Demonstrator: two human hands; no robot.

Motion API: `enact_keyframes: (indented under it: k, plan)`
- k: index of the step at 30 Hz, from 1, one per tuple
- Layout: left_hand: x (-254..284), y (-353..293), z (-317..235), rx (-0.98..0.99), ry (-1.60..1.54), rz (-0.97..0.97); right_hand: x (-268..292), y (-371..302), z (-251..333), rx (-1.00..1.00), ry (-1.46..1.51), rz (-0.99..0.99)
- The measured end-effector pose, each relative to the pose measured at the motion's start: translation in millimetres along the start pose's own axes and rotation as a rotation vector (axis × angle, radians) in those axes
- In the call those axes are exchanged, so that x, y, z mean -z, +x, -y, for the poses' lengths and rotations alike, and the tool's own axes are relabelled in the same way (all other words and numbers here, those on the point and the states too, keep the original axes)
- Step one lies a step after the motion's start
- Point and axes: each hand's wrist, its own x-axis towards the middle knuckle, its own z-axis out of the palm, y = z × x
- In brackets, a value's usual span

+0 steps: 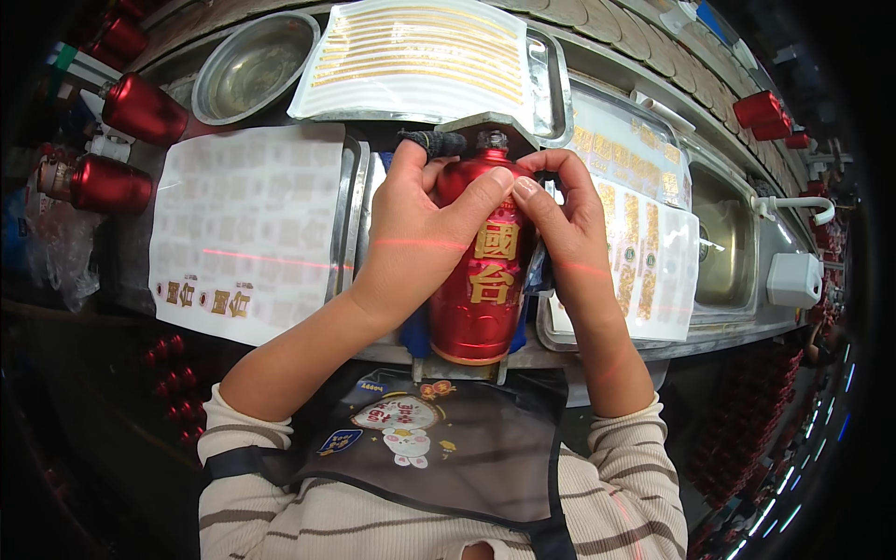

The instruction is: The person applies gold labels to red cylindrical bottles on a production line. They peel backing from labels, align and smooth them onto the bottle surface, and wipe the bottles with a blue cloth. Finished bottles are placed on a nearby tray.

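A shiny red bottle point(474, 327) with raised gold characters down its front lies before me, its dark neck pointing away. My left hand point(415, 219) is closed round the bottle's left shoulder, with the thumb laid across the upper front. A dark fabric cover point(432, 143) sits on a finger of that hand. My right hand point(567, 210) grips the other shoulder, its thumb pressing beside the left thumb just above the gold characters. Whatever may lie under the two thumbs is hidden. The bottle rests on a stand with blue padding point(416, 331), partly covered by the bottle.
To the left lies a white sticker sheet point(247, 233) with a few gold pieces. Gold sticker sheets point(649, 271) lie right, beside a sink point(723, 238). A striped gold sheet point(415, 56) and metal bowl point(255, 70) are behind. Red bottles point(145, 110) stand far left.
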Motion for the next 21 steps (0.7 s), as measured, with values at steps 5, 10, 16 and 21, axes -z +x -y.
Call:
enact_keyframes:
  k: [5,10,16,21]
  plan:
    - [-1,1,1,-0.023,-0.032,0.006,4,4,-4,0.002,-0.003,-0.003]
    - [0,2,6,-0.045,-0.036,0.003,4,5,-5,0.050,-0.089,-0.001]
    - [21,-45,15,-0.011,-0.014,0.073,7,-40,-21,0.000,0.088,-0.026]
    - [19,-61,18,-0.012,0.092,0.154,14,-53,-30,0.001,0.037,0.034]
